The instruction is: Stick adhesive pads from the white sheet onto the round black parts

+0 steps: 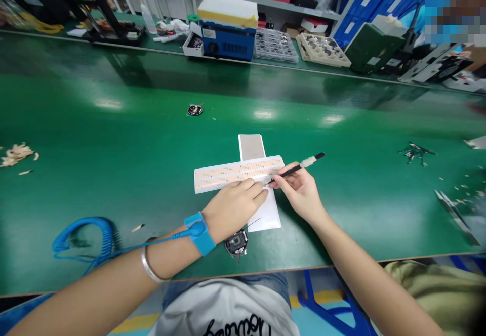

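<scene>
My left hand (241,202) lies palm down with its fingers stretched over the lower edge of a sticker strip (218,176), a white sheet with rows of small peach-coloured pieces. In my right hand (299,189) is a pair of slim black tweezers (294,169), wrapped in pale tape near the back end. Their tip points at the strip's lower edge, just beside my left fingertips. What the tip touches is too small to tell. Beneath the strip, crosswise, lies a white and grey sheet (269,214). A round black electronic part (236,242) with thin wires sits below my left hand, near the table edge.
Another round part (195,110) lies farther back on the green table (152,138). A blue coiled cord (85,235) runs to my left wristband. Peeled scraps (17,154) lie left, black slivers (415,151) right. A blue machine (228,37) and parts trays (275,45) stand behind.
</scene>
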Demonstrator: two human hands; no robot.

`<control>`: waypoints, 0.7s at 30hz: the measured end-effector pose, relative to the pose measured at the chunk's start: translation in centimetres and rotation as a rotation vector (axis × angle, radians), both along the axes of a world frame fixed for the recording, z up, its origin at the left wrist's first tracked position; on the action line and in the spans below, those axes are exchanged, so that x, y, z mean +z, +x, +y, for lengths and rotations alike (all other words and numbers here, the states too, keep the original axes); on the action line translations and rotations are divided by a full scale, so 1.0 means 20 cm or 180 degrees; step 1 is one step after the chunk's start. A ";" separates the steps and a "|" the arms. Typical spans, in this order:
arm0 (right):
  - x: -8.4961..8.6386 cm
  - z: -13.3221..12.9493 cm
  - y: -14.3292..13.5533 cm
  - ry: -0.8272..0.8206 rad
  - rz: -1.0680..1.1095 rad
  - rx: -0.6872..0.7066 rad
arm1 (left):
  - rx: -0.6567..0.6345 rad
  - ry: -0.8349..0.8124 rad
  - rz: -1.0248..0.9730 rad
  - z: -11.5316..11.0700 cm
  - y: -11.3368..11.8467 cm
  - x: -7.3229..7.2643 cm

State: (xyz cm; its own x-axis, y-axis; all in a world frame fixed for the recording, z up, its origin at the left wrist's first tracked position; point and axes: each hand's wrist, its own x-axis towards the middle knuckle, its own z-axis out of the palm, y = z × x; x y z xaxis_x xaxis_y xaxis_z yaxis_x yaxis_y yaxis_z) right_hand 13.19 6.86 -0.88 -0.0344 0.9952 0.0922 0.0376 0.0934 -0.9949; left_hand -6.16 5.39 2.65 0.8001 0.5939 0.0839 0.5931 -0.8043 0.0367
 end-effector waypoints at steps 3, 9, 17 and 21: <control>0.01 0.00 0.00 0.0002 0.0040 -0.0022 | -0.0005 -0.0010 0.0020 -0.01 0.00 0.00; 0.03 0.00 0.01 -0.0023 0.0131 -0.0027 | -0.0007 -0.0078 0.0046 0.01 0.00 0.00; 0.11 -0.02 0.05 0.0098 0.0377 -0.0388 | 0.1233 -0.0439 -0.0429 -0.18 -0.11 0.15; 0.17 -0.12 0.05 0.0131 0.0563 -0.0349 | 0.1720 -0.0495 -0.0420 -0.40 -0.10 0.10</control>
State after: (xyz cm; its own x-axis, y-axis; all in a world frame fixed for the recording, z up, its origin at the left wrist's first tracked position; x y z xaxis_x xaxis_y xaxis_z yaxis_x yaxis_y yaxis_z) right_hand 14.16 4.40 2.59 0.0942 0.9873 0.1277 -0.1252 0.1390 -0.9823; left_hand -8.19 -2.71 4.60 0.3683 0.9288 0.0414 0.9007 -0.3675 0.2318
